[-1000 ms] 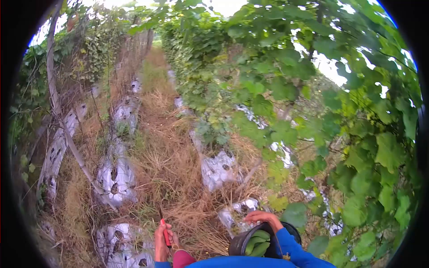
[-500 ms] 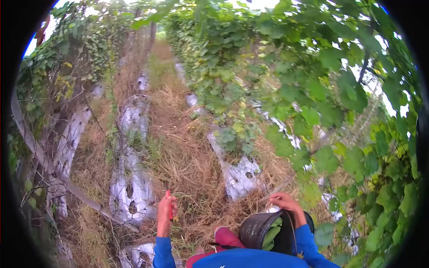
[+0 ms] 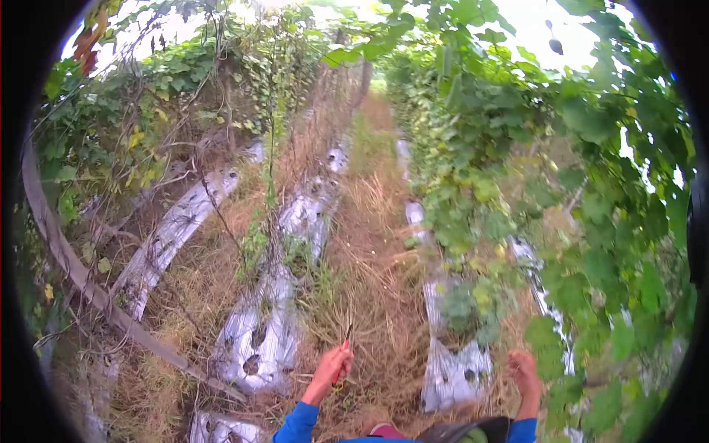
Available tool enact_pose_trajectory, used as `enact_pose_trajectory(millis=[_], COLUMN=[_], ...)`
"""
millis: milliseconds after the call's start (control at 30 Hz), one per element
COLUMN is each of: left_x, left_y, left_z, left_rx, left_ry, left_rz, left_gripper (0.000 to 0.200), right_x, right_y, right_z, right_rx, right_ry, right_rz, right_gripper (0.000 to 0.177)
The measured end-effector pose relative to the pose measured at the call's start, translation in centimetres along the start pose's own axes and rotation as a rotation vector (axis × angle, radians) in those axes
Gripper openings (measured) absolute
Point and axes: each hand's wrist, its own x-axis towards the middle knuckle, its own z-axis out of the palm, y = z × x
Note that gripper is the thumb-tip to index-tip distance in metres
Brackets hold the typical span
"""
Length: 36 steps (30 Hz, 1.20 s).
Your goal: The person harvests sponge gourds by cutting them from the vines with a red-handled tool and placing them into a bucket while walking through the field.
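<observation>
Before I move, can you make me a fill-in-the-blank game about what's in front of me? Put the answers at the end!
The knife is in my ____ hand.
The knife has a ____ handle.
Near my right hand, the leaves are coloured ____.
My sleeves are coloured ____.

Missing words: left; red; green; blue

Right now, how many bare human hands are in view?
2. The left hand grips a slim red-handled tool with a dark tip; the right hand is beside broad green leaves, near the round black bucket. Foliage could hide others.
</observation>
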Motion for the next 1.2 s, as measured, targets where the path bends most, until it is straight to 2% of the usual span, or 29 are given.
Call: enact_pose_trajectory(millis=[33, 100, 133, 200, 233, 333, 367, 467, 500, 600, 733, 800, 867, 900, 967, 1100, 1167, 1200], left_x=[1.8, 5.6, 7.3, 9.8, 10.9, 14.1, 15.0, 19.1, 20.7, 25.2, 32.6, 37.9, 41.0, 42.1, 45.3, 50.5, 52.8, 53.2], left_y=[-0.4, -1.3, -1.6, -1.0, -1.1, -0.8, -0.5, 1.2, 1.9, 6.0, 9.7, 9.9, 11.7, 13.1, 14.9, 20.2, 22.0, 23.3], left_z=[0.4, 1.1, 1.7, 2.8, 3.3, 4.5, 4.5, 3.6, 3.0, 1.8, -1.9, -5.1, -6.9, -7.9, -10.2, -12.5, -13.2, -13.2], left_rx=[0.004, 0.016, 0.028, 0.045, 0.011, -0.076, -0.047, 0.045, 0.11, 0.072, 0.048, 0.031, 0.006, -0.065, -0.007, -0.015, -0.028, -0.047], left_ry=[0.021, 0.057, 0.082, 0.131, 0.139, 0.152, 0.132, 0.125, 0.124, 0.147, 0.143, 0.14, 0.186, 0.136, 0.252, 0.224, 0.195, 0.203], left_rz=[-0.029, -0.046, -0.075, -0.112, -0.114, -0.115, -0.111, -0.05, 0.001, 0.056, 0.112, 0.085, 0.141, 0.183, 0.094, 0.144, 0.16, 0.193], left_gripper=[0.025, 0.025, 0.025, 0.025, 0.025, 0.027, 0.028, 0.031, 0.032, 0.033, 0.035, 0.038, 0.038, 0.038, 0.037, 0.034, 0.033, 0.031], right_x=[2.5, 7.5, 9.4, 11.8, 13.5, 17.9, 18.7, 22.4, 24.3, 28.3, 34.5, 38.9, 41.7, 42.9, 45.6, 48.1, 49.8, 50.6], right_y=[1.8, 3.9, 3.3, 2.1, 2.6, 2.7, 1.6, -0.4, 0.2, -1.5, -2.2, -1.9, -3.2, -3.9, -4.6, -8.7, -9.7, -9.9], right_z=[0.9, 1.7, 1.8, 2.9, 2.9, 3.9, 5.2, 9.5, 10.6, 15.3, 21.9, 24.9, 27.4, 28.8, 31.8, 38.8, 41.5, 42.9], right_rx=[0.001, -0.297, -0.303, -0.333, -0.314, -0.461, -0.444, -0.439, -0.484, -0.353, -0.33, -0.381, -0.522, -0.538, -0.585, -0.579, -0.617, -0.611], right_ry=[-0.068, -0.284, -0.299, -0.541, -0.575, -0.638, -0.642, -0.653, -0.684, -0.767, -0.807, -0.79, -0.735, -0.676, -0.674, -0.808, -0.83, -0.816], right_rz=[0.01, 0.154, 0.155, 0.396, 0.378, 0.383, 0.324, 0.323, 0.221, 0.291, 0.286, 0.222, 0.296, 0.226, 0.188, 0.103, -0.017, -0.002], right_gripper=[0.019, 0.025, 0.025, 0.032, 0.034, 0.035, 0.034, 0.034, 0.035, 0.035, 0.037, 0.035, 0.035, 0.036, 0.039, 0.037, 0.036, 0.036])
